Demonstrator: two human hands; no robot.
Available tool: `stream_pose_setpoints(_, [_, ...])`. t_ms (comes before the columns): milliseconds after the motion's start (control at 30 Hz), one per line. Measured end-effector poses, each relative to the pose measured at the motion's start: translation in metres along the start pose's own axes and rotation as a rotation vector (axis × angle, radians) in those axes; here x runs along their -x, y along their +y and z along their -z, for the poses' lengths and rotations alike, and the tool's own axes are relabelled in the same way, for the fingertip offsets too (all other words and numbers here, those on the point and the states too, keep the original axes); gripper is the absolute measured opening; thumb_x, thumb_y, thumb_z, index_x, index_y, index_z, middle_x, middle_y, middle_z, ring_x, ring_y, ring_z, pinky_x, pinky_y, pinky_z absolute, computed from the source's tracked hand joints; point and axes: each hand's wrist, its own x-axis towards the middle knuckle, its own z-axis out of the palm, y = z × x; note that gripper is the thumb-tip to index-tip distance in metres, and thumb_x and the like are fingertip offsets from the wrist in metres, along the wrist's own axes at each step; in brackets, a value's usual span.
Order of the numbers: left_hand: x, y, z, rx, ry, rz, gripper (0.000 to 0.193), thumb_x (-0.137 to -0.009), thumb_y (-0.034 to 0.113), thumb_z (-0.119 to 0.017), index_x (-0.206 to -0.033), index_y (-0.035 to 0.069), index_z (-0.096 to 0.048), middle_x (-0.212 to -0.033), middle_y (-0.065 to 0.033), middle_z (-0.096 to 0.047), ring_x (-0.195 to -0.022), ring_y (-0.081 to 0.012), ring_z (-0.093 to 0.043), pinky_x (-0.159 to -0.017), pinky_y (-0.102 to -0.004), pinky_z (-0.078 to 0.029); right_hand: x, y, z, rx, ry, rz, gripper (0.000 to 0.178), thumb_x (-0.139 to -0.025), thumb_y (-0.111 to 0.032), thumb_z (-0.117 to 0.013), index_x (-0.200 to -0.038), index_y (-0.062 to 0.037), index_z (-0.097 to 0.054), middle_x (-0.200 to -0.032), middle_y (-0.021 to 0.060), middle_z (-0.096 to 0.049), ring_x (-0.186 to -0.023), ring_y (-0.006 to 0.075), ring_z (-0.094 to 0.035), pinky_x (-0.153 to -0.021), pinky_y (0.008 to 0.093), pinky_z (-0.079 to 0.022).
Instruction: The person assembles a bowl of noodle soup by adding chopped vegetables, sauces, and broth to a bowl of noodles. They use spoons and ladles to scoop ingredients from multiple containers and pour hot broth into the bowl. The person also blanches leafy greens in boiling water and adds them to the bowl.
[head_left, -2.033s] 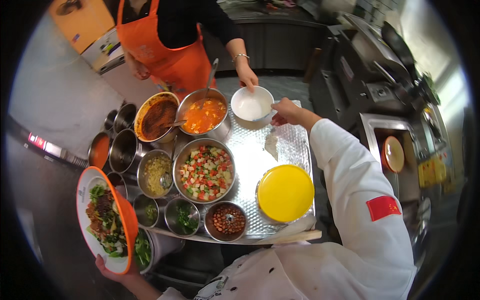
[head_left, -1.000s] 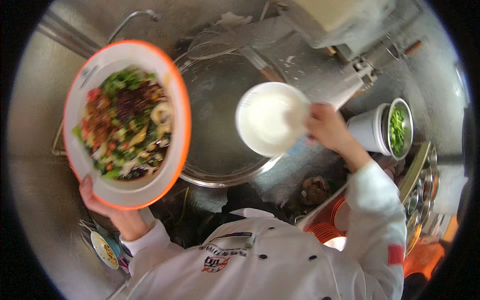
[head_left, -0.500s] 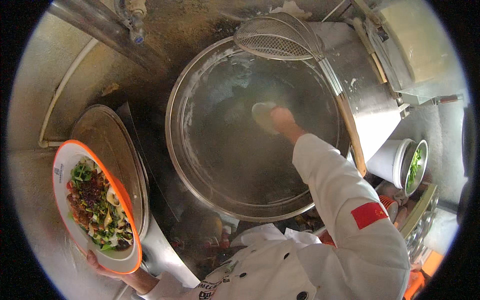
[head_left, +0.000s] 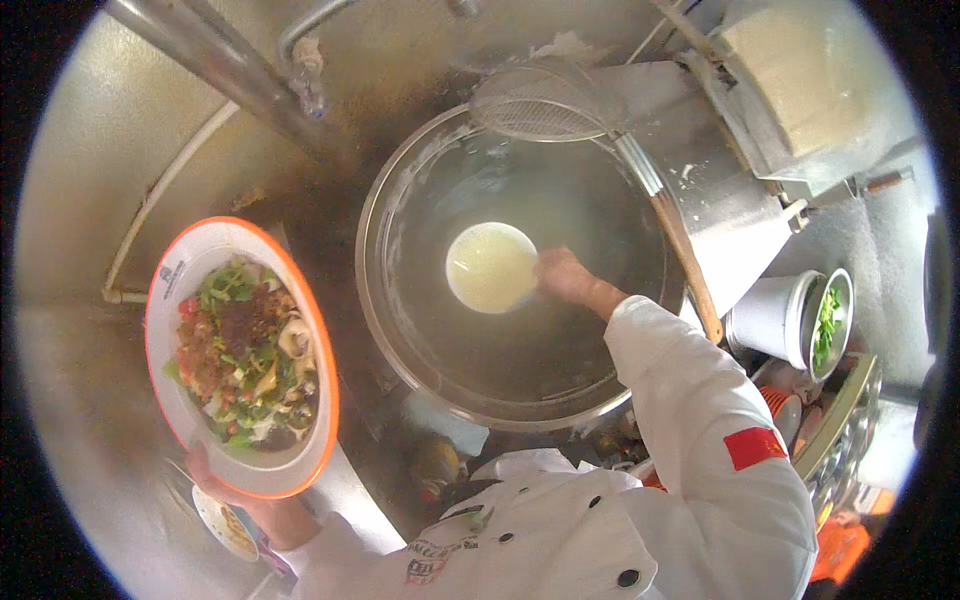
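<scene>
- Right hand (head_left: pixel 565 278) fingers closed on a small white bowl (head_left: pixel 490 267), already full of pale broth, at the big pot's (head_left: pixel 400 330) centre.
- Left hand (head_left: pixel 215 478), at eight o'clock, grips the orange-rimmed plate (head_left: pixel 320 400) of salad toppings; still unsauced, apparently.

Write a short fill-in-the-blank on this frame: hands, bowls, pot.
1. The right hand holds a small white bowl over the big steel ____.
2. The left hand carries a salad bowl whose rim is ____.
3. The small white bowl holds a pale ____.
4. A wire strainer rests on the pot's ____.

Missing words: pot; orange; liquid; rim
</scene>
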Motion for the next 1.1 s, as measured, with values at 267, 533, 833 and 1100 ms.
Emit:
stream_pose_setpoints(267, [-0.008,0.017,-0.071,0.174,-0.179,0.118,0.060,-0.081,0.037,-0.045,-0.130,0.002,-0.039,-0.130,-0.0139,-0.043,-0.117,-0.0270,-0.046,-0.095,-0.0390,-0.040,0.101,-0.123,0.114,-1.168,0.441,-0.434,0.021,-0.082,-0.002,-0.047,-0.087,0.0145,-0.060,-0.071,0.0183,-0.063,-0.055,0.0214,-0.063,-0.051,0.0289,-0.056])
stream_pose_setpoints(533, [0.035,0.031,-0.111,0.241,-0.463,0.221,0.059,-0.081,0.034,-0.048,-0.129,0.002,-0.040,-0.129,-0.0140,-0.045,-0.116,-0.0261,-0.047,-0.094,-0.0384,-0.042,0.292,-0.189,0.161,-1.195,0.739,-0.467,0.020,-0.081,-0.001,-0.047,-0.089,0.0115,-0.062,-0.070,0.0160,-0.065,-0.051,0.0197,-0.063,-0.048,0.0296,-0.055])
stream_pose_setpoints(833, [0.155,0.117,-0.115,0.211,-0.639,0.270,0.057,-0.079,0.029,-0.048,-0.125,-0.004,-0.044,-0.120,-0.0176,-0.053,-0.108,-0.0296,-0.054,-0.091,-0.0398,-0.046,0.529,-0.264,0.114,-1.416,0.994,-0.477,0.019,-0.077,-0.001,-0.049,-0.078,0.0145,-0.059,-0.064,0.0196,-0.062,-0.050,0.0239,-0.062,-0.045,0.0313,-0.054])
stream_pose_setpoints(1100, [0.377,0.204,-0.067,0.243,-0.774,0.247,0.054,-0.082,0.032,-0.045,-0.123,-0.004,-0.044,-0.118,-0.0170,-0.054,-0.106,-0.0292,-0.055,-0.090,-0.0405,-0.045,0.786,-0.311,0.033,-1.408,1.145,-0.437,0.019,-0.077,-0.003,-0.049,-0.075,0.0135,-0.059,-0.064,0.0182,-0.062,-0.051,0.0245,-0.063,-0.045,0.0303,-0.054])
